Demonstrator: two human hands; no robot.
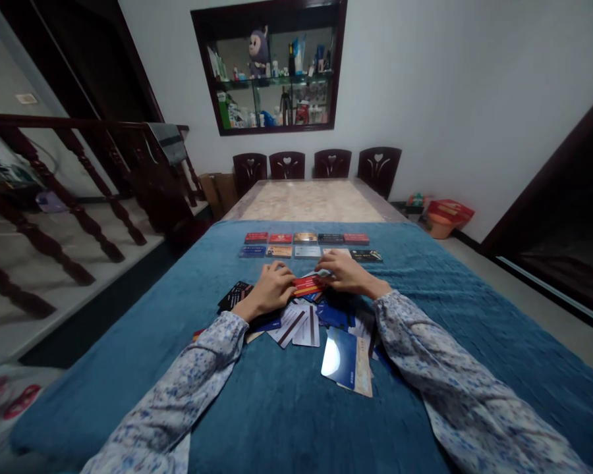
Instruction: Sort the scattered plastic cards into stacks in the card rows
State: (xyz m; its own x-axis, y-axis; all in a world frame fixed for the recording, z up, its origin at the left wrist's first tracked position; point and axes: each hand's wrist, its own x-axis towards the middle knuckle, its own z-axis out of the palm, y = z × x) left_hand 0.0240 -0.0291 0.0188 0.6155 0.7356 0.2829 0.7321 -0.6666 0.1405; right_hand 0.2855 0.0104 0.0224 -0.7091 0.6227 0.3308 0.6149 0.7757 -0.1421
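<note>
My left hand (273,288) is bent over the left part of a heap of plastic bank cards, its curled fingers closed at the left edge of a red card (306,286). My right hand (344,271) reaches in from the other side, fingers pinched at the red card's right end, where a pale card edge also shows near the fingertips. Under and in front of the hands lie white cards with dark stripes (304,327), dark blue cards (334,315) and black cards (234,296). Nearer me, a shiny blue card (340,357) overlaps a beige card (363,368). My palms hide part of the heap.
Beyond the hands, cards stand in two rows; a black card (366,256) ends the nearer row and a red card (255,237) starts the farther one. A blue cloth (277,415) covers the table's near part. Dark chairs (332,163) line the far end.
</note>
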